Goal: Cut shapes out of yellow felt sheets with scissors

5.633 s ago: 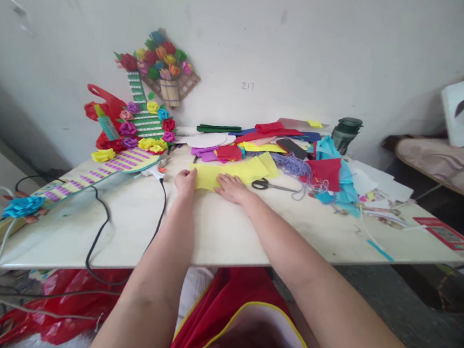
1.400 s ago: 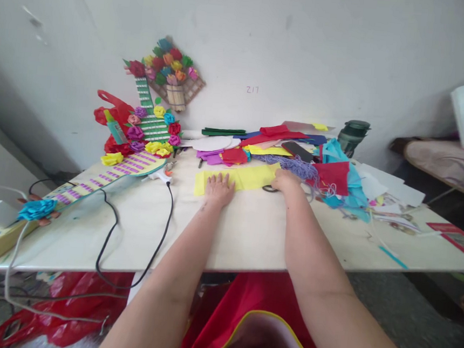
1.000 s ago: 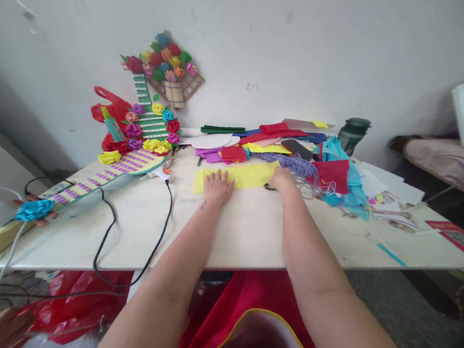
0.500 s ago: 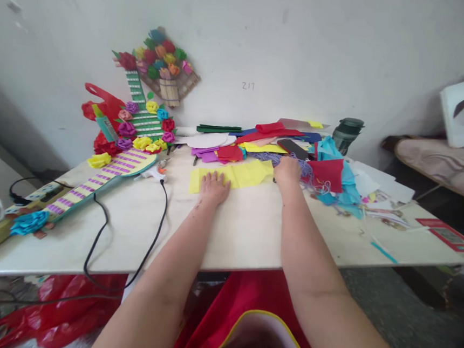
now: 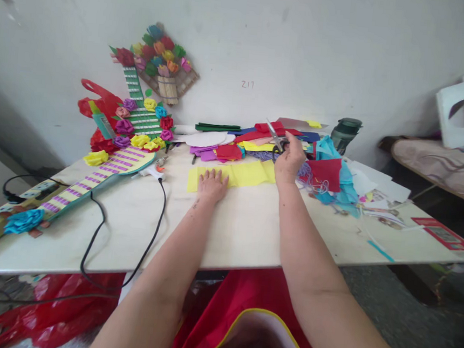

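My left hand (image 5: 212,184) lies flat with fingers spread on the left part of a long yellow paper strip (image 5: 245,173) on the table. My right hand (image 5: 289,160) is raised a little above the strip's right end. It grips a pair of scissors (image 5: 276,138) by the dark handles, with the silver blades pointing up and to the left.
Behind the strip lies a heap of coloured paper (image 5: 329,172) and purple yarn (image 5: 265,155). A paper guitar with flowers (image 5: 106,166), a glue gun (image 5: 153,171) with black cable (image 5: 146,226) and a green jar (image 5: 344,134) stand on the white table (image 5: 243,234).
My right hand has taken the scissors off the table and lifted them. Earlier it left the yellow strip and reached right; my left hand shifted right along the strip.
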`<action>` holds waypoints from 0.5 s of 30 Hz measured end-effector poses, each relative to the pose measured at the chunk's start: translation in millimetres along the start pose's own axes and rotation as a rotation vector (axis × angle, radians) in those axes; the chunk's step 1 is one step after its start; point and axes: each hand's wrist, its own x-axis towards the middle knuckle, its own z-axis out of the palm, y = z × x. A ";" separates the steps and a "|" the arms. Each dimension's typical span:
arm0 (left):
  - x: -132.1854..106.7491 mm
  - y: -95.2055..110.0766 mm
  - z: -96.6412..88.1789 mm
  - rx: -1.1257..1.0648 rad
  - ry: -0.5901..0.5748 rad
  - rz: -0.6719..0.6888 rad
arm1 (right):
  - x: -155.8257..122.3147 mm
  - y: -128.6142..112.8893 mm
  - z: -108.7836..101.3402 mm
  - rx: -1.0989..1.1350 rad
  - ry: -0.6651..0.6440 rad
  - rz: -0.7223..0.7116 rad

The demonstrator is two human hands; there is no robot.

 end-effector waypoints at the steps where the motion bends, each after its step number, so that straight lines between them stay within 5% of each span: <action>1: 1.1 -0.9 -1.7 -0.071 0.048 -0.004 | -2.8 -6.1 0.8 0.012 -0.076 0.043; 5: 6.9 -4.9 -9.4 -0.599 0.215 -0.033 | -18.9 -29.8 16.4 0.302 -0.249 0.002; 10: 12.1 -4.3 -15.0 -1.440 0.126 -0.037 | -43.8 -45.0 45.3 0.700 -0.452 -0.187; 15: 7.8 -0.4 -26.1 -1.640 0.190 0.010 | -62.5 -53.3 58.5 0.867 -0.730 -0.200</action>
